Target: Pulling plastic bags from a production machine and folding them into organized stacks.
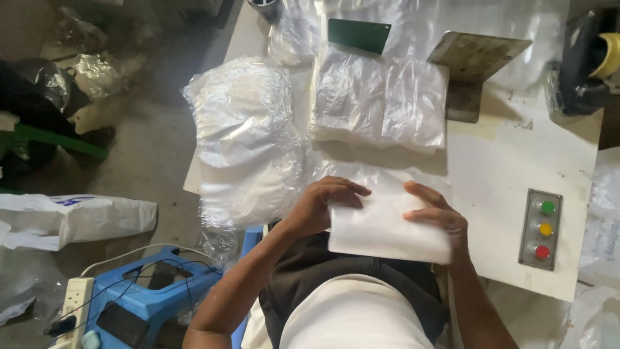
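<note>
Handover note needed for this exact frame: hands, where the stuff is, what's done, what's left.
Left hand: fingers flat on the left edge of the white flat soft pad, gripping it.
Right hand: on the pad's right edge, holding it.
The pad sits at the near edge of the white worktable, over the lap.
Done: a stack of clear plastic bags lies ahead; a loose heap of clear plastic film lies left.
Left: the pad is not yet inside any bag.
</note>
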